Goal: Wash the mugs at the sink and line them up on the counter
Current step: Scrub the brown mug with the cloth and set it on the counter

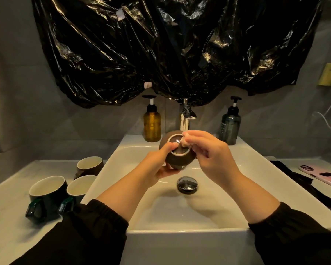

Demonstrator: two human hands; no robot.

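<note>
My left grip (pixel 157 166) curls round a brown mug (pixel 187 162), with the thumb on its base ring, which faces me. My right grip (pixel 215 155) pinches a pale sponge (pixel 184 142) against that ring. The mug is held above the white sink (pixel 120 152), just in front of the tap (pixel 185 116) and beyond the drain plug (pixel 187 184). On the counter (pixel 8 199) to my left stand 3 more mugs, upright and close together: a second brown mug (pixel 88 167) at the back, a dark green mug (pixel 46 190) and a green-handled mug (pixel 80 187) nearer me. An amber pump bottle (pixel 152 127) and a dark pump bottle (pixel 230 127) flank the tap. A phone (pixel 323 175) lies on the right.
</note>
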